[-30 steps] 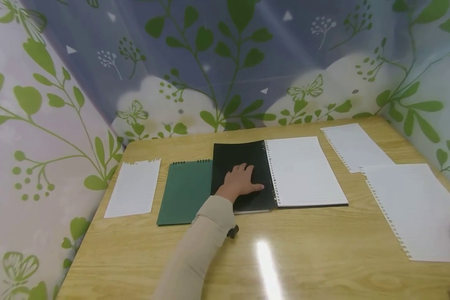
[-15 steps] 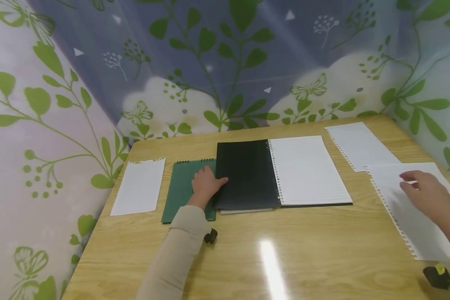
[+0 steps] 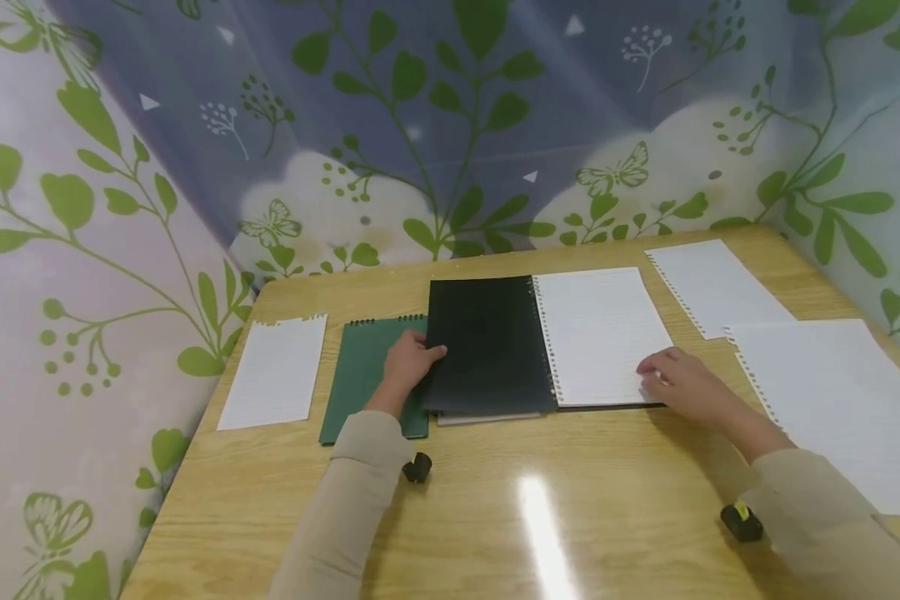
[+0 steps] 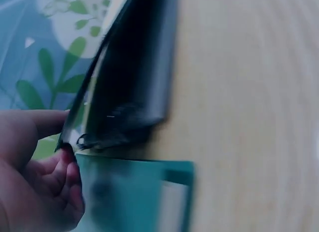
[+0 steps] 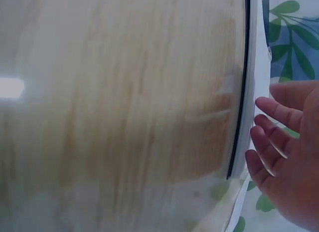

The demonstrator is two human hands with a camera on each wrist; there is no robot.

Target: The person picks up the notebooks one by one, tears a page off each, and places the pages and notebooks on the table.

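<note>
A spiral notebook lies open on the wooden table, its black cover (image 3: 487, 342) folded to the left and its white lined pages (image 3: 596, 333) on the right. My left hand (image 3: 408, 367) pinches the cover's left edge between thumb and fingers; in the left wrist view the cover (image 4: 89, 87) tilts up off what lies beneath. Under that hand is a green top-spiral notepad (image 3: 356, 375), partly covered by the black cover. My right hand (image 3: 678, 383) is at the lower right corner of the pages, fingers loosely bent, holding nothing; the right wrist view shows its fingertips (image 5: 261, 119) close to the page edge.
A small torn-out lined sheet (image 3: 273, 375) lies at the left. Two more torn sheets lie at the right, a smaller one (image 3: 720, 287) behind a larger one (image 3: 832, 408). Patterned curtains (image 3: 390, 125) border the table at the back and sides.
My left hand has slid left from the black cover's middle to its left edge and now pinches it. My right hand has come in from the right to the notebook's lower right corner.
</note>
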